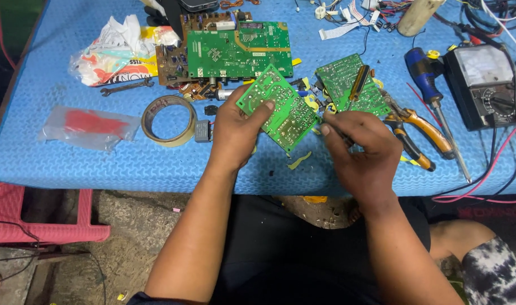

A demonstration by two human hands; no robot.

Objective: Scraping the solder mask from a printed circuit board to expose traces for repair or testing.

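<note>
Head view. At the centre of the frame the left hand grips a small green circuit board by its lower left edge, thumb on top and fingers underneath, tilting the solder side up towards the camera, a hold that seems meant to leave most of the face open to view. Just right of it, the right hand is clenched around a thin dark tool; only a short stretch of it shows between thumb and forefinger, and its tip and kind cannot be made out. Both hands hover above the blue desk, near its front edge. A second small green board lies just behind the right hand, with a larger green board at upper centre resting on brown boards. A roll of tape sits left of the left hand; orange-handled pliers, a blue-handled screwdriver and an analogue meter lie to the right, the meter cut off by the frame edge. The held board's underside is hidden.
</note>
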